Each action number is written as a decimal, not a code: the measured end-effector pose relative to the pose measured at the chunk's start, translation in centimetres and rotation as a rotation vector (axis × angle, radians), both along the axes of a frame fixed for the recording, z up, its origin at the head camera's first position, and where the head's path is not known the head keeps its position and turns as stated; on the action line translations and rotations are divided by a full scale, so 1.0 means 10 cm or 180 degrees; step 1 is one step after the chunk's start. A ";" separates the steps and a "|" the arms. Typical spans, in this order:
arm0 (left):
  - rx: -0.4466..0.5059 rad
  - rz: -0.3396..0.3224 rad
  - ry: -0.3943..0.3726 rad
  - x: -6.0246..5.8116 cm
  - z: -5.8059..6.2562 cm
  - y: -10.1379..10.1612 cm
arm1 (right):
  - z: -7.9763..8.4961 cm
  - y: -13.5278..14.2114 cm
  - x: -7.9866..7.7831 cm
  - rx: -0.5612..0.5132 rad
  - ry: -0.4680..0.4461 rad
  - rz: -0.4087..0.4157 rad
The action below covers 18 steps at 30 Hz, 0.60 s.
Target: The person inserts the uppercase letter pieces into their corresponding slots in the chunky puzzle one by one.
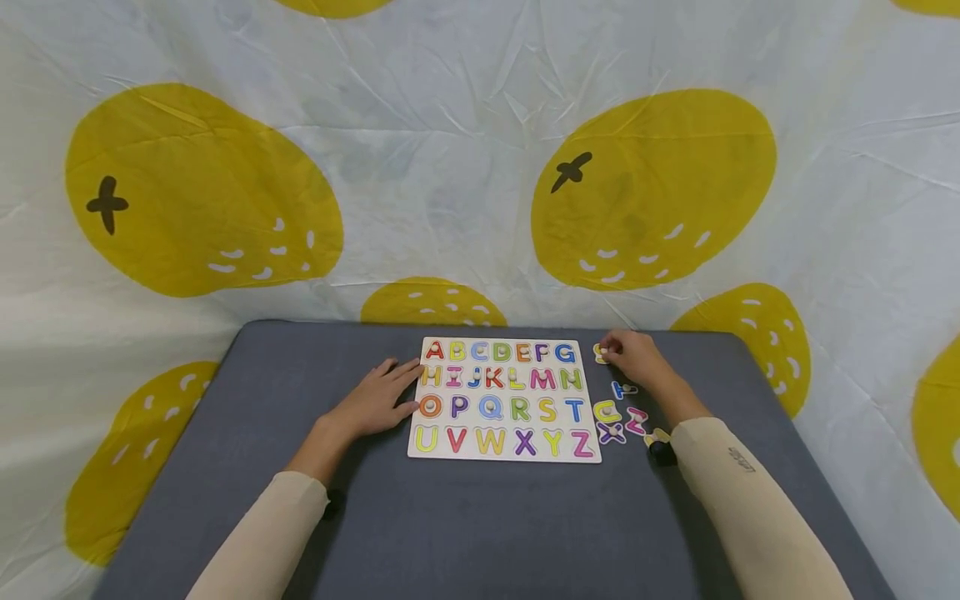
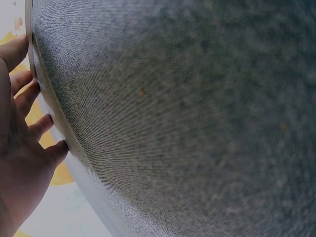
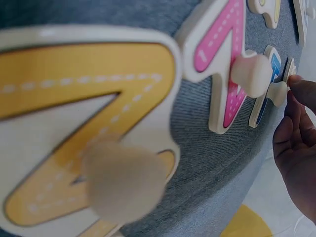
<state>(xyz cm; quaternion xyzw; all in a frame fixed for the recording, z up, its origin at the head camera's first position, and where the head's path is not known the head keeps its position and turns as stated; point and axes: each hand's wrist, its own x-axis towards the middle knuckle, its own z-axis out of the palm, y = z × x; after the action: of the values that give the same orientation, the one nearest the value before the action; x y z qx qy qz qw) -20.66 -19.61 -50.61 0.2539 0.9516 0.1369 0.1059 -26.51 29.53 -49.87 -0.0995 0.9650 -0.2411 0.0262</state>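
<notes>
A white alphabet puzzle board [image 1: 504, 421] lies on the table, many of its letters topped with small knobs. My left hand [image 1: 378, 397] rests at the board's left edge, fingers spread and touching it; the left wrist view shows the same hand [image 2: 24, 148] at the side. Beyond the board's upper right corner, my right hand [image 1: 636, 357] pinches a yellow letter piece [image 1: 599, 353] between thumb and finger. Below that hand lie a blue T piece [image 1: 621, 392], a yellow letter piece shaped like a U [image 1: 609, 416], a purple X piece [image 1: 611, 437] and a pink Z piece [image 1: 637, 415].
An orange-yellow letter piece [image 3: 89, 64] with a knob lies nearest the right wrist camera, partly hidden by the wrist in the head view. The grey table [image 1: 487, 533] ends at the back against a white cloth [image 1: 435, 183] printed with yellow fruit.
</notes>
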 end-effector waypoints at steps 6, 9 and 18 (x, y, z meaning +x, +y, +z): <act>-0.0048 0.0011 0.0004 0.00 -0.01 0.00 | 0.01 0.00 0.06 0.0000 0.0097 0.0063; -0.0039 0.0024 -0.0017 0.00 0.00 0.01 | 0.05 -0.01 0.11 -0.0001 0.0066 0.0075; 0.0012 0.0024 -0.0023 0.01 0.03 0.02 | 0.14 -0.11 0.32 -0.0088 0.0039 0.0155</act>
<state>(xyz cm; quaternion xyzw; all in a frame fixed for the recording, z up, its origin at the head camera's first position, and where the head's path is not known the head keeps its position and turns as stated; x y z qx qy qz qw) -20.53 -19.41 -50.35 0.2500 0.9519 0.1401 0.1083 -23.29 28.43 -48.47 -0.1247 0.9591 -0.2531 0.0248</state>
